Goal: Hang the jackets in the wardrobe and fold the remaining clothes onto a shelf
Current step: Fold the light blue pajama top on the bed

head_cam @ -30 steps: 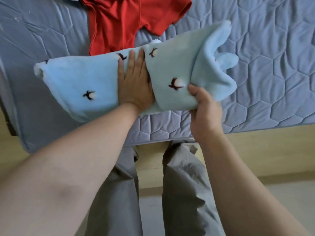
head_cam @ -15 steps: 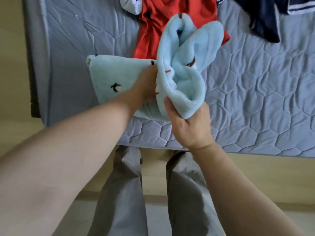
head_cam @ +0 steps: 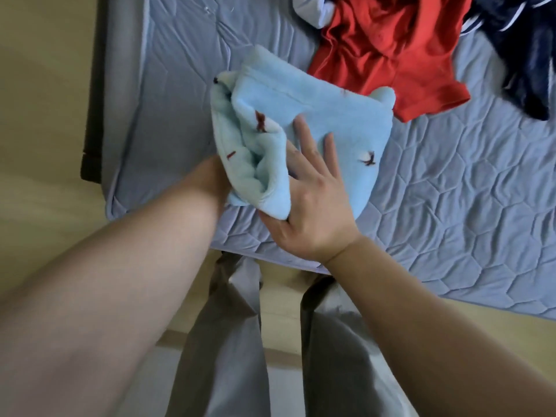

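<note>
Folding step in hand: pale blue fleece garment with small dark red bird motifs is lying doubled over near the front edge of the grey-blue quilted mattress, not yet on any shelf. Right hand is pressing down on its upper layer; the fingers are lying straight and slightly spread, while the thumb is sitting beneath a bulging lobe of fleece at the near edge. Left hand is touching the bundle's left side, its fingers hidden behind the fabric, so their spread cannot be told. Crumpled red short-sleeved top and dark navy garment with white stripes are waiting farther back. Next move is probably calling for flattening the loose lobe and squaring the bundle before lifting it.
</note>
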The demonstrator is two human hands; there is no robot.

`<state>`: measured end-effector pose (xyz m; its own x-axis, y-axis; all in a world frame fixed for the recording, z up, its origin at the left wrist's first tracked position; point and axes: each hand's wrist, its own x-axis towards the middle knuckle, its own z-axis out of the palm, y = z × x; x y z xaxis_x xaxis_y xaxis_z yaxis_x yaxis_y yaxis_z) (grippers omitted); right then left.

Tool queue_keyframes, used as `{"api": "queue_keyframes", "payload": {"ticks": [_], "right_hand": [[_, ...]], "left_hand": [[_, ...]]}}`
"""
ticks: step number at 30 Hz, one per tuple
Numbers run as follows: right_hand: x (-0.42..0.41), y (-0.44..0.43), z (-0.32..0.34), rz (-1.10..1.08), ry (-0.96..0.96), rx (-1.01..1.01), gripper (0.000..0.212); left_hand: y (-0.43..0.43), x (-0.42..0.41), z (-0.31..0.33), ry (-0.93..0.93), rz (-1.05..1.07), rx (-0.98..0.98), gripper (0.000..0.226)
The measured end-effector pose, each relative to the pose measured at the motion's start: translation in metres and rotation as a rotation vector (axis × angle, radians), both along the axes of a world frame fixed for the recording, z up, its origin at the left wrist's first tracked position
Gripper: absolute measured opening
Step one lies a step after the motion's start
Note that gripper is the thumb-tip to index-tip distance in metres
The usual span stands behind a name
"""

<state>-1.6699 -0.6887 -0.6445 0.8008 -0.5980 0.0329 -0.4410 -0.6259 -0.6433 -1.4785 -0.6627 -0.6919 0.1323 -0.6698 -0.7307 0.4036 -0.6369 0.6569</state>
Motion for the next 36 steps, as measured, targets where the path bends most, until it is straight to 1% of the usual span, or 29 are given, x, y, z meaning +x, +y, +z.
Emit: {"api": "queue_keyframes", "payload": {"ticks": [1,2,3,5,6,7,8,10,11,12,13,14,15,16,17,18,19,20,21,22,23,24,25,27,29,31,34,36], "right_hand": [[0.009,0.001,-0.005,0.021,0.063,-0.024,0.063],[0.018,0.001,-0.008,0.066,0.118,-0.036,0.062],[0.024,0.002,-0.014,0.097,0.164,-0.052,0.061],[0.035,0.006,-0.021,0.203,0.289,-0.086,0.059],[0.041,0.009,-0.025,0.260,0.377,-0.100,0.059],[0.047,0.012,-0.027,0.303,0.462,-0.115,0.057],[0.052,0.015,-0.028,0.332,0.532,-0.109,0.055],[0.060,0.019,-0.026,0.357,0.635,-0.082,0.053],[0.061,0.019,-0.022,0.384,0.671,-0.084,0.053],[0.062,0.016,-0.017,0.417,0.673,-0.081,0.051],[0.060,0.012,-0.010,0.438,0.639,-0.056,0.049],[0.056,0.006,-0.003,0.402,0.540,0.004,0.044],[0.050,-0.002,0.003,0.297,0.401,0.064,0.039],[0.043,-0.012,0.006,0.118,0.251,0.071,0.036],[0.037,-0.022,0.008,-0.113,0.152,0.029,0.035],[0.031,-0.035,0.005,-0.366,0.129,-0.014,0.038],[0.025,-0.048,0.003,-0.611,0.167,0.020,0.047],[0.020,-0.061,-0.003,-0.829,0.236,0.189,0.059],[0.018,-0.072,-0.010,-1.015,0.286,0.478,0.072],[0.016,-0.078,-0.018,-1.145,0.288,0.792,0.081],[0.012,-0.080,-0.027,-1.205,0.266,1.032,0.087],[0.006,-0.080,-0.036,-1.226,0.251,1.158,0.094],[-0.001,-0.079,-0.044,-1.223,0.251,1.200,0.099],[-0.016,-0.073,-0.060,-1.217,0.204,1.204,0.101],[-0.029,-0.068,-0.075,-1.193,0.117,1.305,0.105],[-0.037,-0.068,-0.083,-1.180,0.070,1.414,0.107],[-0.043,-0.073,-0.079,-1.156,0.020,1.517,0.089],[-0.041,-0.077,-0.056,-1.109,-0.051,1.579,0.082]], "left_hand": [[0.005,0.005,-0.003,0.049,0.022,-0.062,0.041],[0.006,0.006,0.001,0.102,0.098,-0.033,0.030],[0.008,0.012,0.003,0.201,0.191,0.007,0.046],[0.013,0.025,0.009,0.474,0.190,-0.062,0.076],[0.013,0.031,0.016,0.545,0.179,-0.049,0.090],[0.014,0.038,0.016,0.491,0.165,-0.009,0.091],[0.016,0.040,0.009,0.326,0.139,0.056,0.080],[0.014,0.031,0.003,-0.111,0.108,0.155,0.048],[0.012,0.025,-0.004,-0.277,0.104,0.208,0.040],[0.010,0.019,-0.011,-0.378,0.081,0.261,0.039],[0.008,0.015,-0.015,-0.441,0.061,0.317,0.047],[0.008,0.011,-0.019,-0.490,0.037,0.390,0.065],[0.007,0.008,-0.022,-0.535,0.027,0.456,0.089],[0.007,0.007,-0.024,-0.541,0.068,0.509,0.110],[0.006,0.006,-0.028,-0.501,0.143,0.553,0.126],[0.004,0.006,-0.031,-0.428,0.207,0.598,0.137],[0.003,0.007,-0.031,-0.331,0.224,0.636,0.143],[0.003,0.008,-0.032,-0.226,0.194,0.655,0.141],[0.003,0.011,-0.033,-0.139,0.152,0.642,0.129],[0.003,0.013,-0.035,-0.090,0.116,0.614,0.110],[0.004,0.015,-0.037,-0.077,0.087,0.584,0.094],[0.004,0.017,-0.039,-0.072,0.052,0.558,0.085],[0.004,0.018,-0.040,-0.060,0.014,0.534,0.080],[0.003,0.018,-0.043,0.000,-0.018,0.474,0.068],[0.003,0.018,-0.048,0.124,-0.019,0.421,0.062],[0.002,0.015,-0.050,0.237,-0.052,0.399,0.059],[-0.001,0.014,-0.042,0.367,-0.111,0.386,0.065],[-0.001,0.021,-0.021,0.383,-0.105,0.369,0.071]]}}
